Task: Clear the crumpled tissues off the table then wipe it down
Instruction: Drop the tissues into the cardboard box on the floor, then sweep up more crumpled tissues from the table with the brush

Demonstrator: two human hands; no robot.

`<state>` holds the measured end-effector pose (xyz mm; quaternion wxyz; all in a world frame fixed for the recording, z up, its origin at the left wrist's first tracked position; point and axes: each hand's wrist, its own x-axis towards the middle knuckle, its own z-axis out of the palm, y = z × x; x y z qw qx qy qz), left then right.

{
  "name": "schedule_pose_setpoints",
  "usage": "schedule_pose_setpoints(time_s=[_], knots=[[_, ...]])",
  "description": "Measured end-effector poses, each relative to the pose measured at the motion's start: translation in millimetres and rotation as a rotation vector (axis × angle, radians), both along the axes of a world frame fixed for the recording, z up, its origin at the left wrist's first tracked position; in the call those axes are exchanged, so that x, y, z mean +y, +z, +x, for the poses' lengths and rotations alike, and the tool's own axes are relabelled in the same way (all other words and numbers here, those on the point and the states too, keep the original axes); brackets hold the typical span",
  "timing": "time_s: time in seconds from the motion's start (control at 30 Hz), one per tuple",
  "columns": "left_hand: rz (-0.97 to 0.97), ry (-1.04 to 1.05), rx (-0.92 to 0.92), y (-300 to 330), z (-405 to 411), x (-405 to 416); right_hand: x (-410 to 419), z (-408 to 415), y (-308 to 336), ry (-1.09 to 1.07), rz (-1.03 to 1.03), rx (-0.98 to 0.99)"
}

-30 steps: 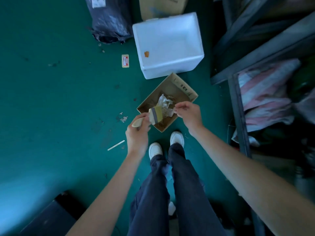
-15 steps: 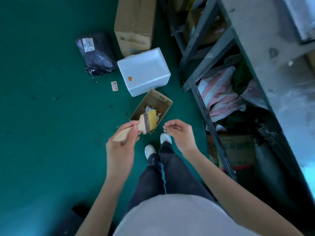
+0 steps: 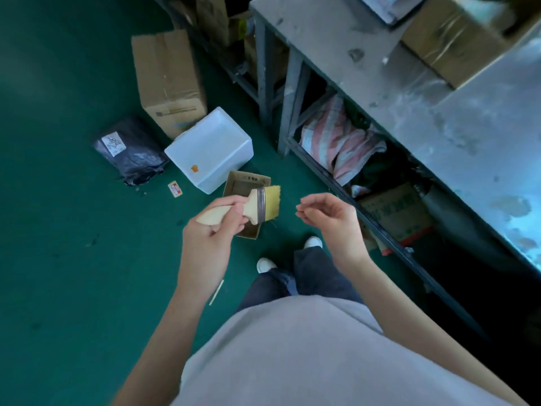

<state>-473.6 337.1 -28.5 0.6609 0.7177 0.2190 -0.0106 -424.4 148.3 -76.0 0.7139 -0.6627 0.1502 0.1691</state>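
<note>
My left hand (image 3: 210, 232) grips the wooden handle of a flat paintbrush (image 3: 251, 205), whose yellow bristles point right. Empty and loosely curled, my right hand (image 3: 330, 221) hangs beside the brush. Both hands hover above a small open cardboard box (image 3: 244, 186) on the green floor; the brush and my left hand hide its inside, so no tissue shows. At the right stands the dusty grey table (image 3: 409, 92), its top smeared with pale marks.
A white foam box (image 3: 213, 148), a tall cardboard carton (image 3: 167, 80) and a black plastic bag (image 3: 131, 150) lie on the floor ahead. A striped cloth (image 3: 336, 142) and cartons fill the shelf under the table. A taped carton (image 3: 456, 39) sits on the tabletop. A thin stick (image 3: 216, 292) lies near my feet.
The view has swung up and right, bringing the table into sight. My hands rose away from the small box; the tissues seen inside it earlier are now hidden.
</note>
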Motion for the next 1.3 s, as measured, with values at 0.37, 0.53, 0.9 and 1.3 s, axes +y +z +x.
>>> schedule_pose_setpoints(time_s=[0.37,0.53,0.9,1.3], knots=[[0.016,-0.345,-0.021,15.6,30.6,-86.4,-83.0,-15.6,9.2,-0.356,-0.016,-0.015],[0.026,-0.484,-0.015,19.2,38.6,-147.0,-141.1,-38.4,11.3,-0.503,-0.040,-0.023],[-0.022,-0.679,-0.004,21.0,41.0,-329.8,-321.9,-91.6,20.7,-0.796,-0.036,-0.011],[-0.125,-0.721,0.021,15.8,44.5,-443.1,-435.7,-108.9,26.4,-0.974,-0.177,-0.018]])
